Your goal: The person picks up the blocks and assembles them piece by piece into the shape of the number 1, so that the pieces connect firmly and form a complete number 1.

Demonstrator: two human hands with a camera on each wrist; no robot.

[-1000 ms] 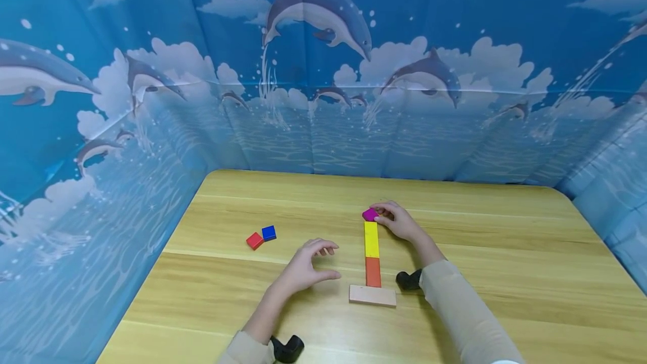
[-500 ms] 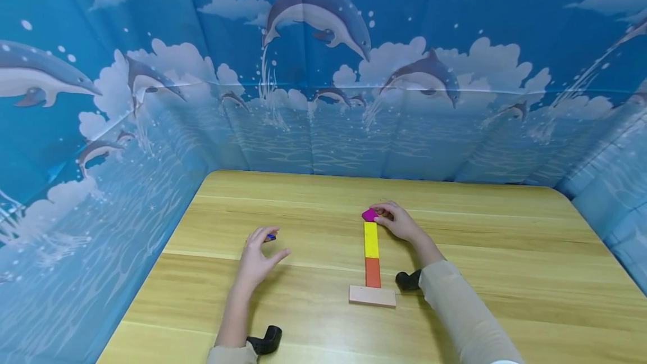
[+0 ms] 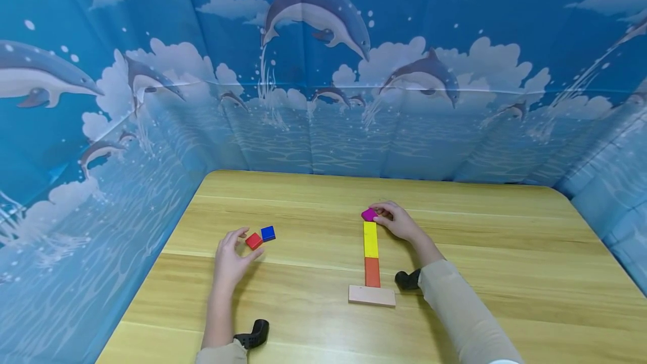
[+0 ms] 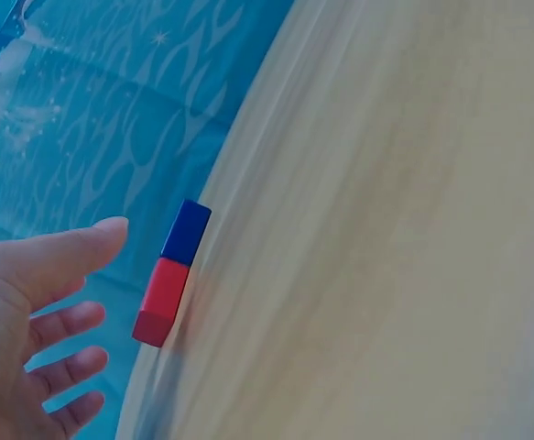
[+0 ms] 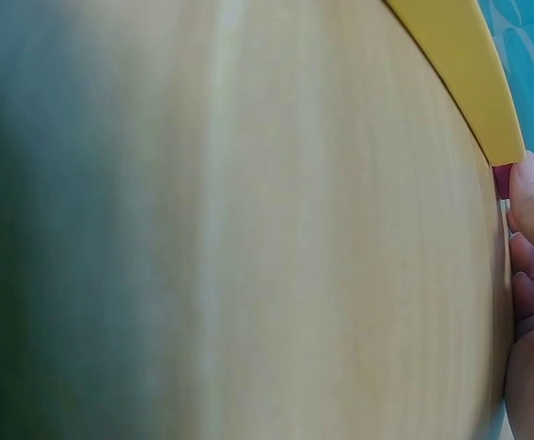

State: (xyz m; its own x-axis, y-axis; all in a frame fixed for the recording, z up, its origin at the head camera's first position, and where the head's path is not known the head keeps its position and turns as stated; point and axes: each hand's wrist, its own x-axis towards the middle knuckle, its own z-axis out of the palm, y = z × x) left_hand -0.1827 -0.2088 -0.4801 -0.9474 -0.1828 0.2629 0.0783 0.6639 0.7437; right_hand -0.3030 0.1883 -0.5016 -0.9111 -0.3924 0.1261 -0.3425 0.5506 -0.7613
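While the right hand (image 3: 399, 223) pinches a magenta block (image 3: 369, 215) between thumb and fingers, the left hand (image 3: 231, 260) is spread beside a red block (image 3: 254, 241), with a gap showing in the left wrist view. The red block rests on the desk (image 3: 313, 206) just ahead and right of the left palm, far nearer that hand than the other; its top looks almost square, so no long axis stands out. Just beyond it, a blue block (image 3: 268, 233) sits at its corner. From the right hand's magenta block, a yellow block (image 3: 370, 239) and an orange block (image 3: 372, 272) line up lengthwise toward the person, ending at a crosswise pale block (image 3: 372, 295). Compared with one second earlier, the left hand is farther left, away from this line; the right hand looks unchanged.
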